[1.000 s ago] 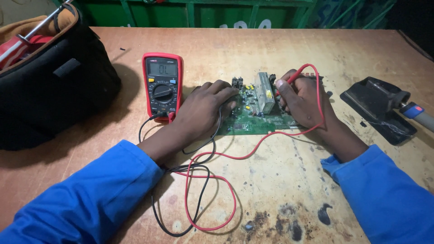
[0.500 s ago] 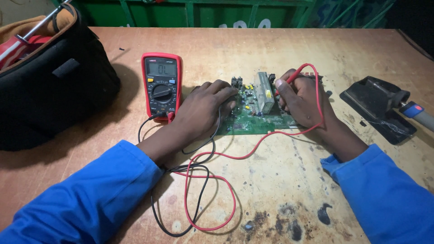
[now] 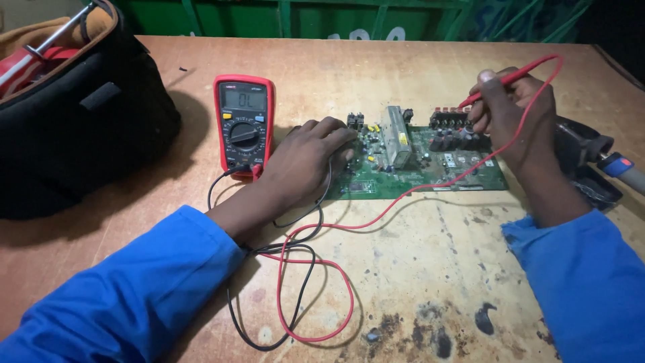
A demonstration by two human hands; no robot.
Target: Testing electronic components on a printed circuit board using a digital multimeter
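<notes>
Both hands are on the job, w/ blue sleeves running in from the bottom corners. Far left sits a black tool bag [image 3: 80, 128], open at the top w/ red-handled tools poking out, well apart from the work. Next comes the red multimeter [image 3: 244, 123], lying flat on the wooden bench [image 3: 416, 269], screen lit and dial turned off its rest position, so setup looks done; its black and red leads [image 3: 295, 289] loop loosely toward the near edge. Left hand [image 3: 306, 165] rests palm-down on the left end of the green circuit board [image 3: 423, 158], fingers curled; the black lead runs under it, but whether it pinches a probe there I can't tell, tip is hidden. Board lies flat mid-bench, just right of the meter. Right hand [image 3: 514, 114] is closed in a pen grip on the red probe [image 3: 500, 84], tip angled down at the row of components along the board's far right edge. Judging by this, probing is underway, not finished: most of the board seems yet unchecked. Far right, a soldering iron [image 3: 621, 168] on its dark stand lies unused.
</notes>
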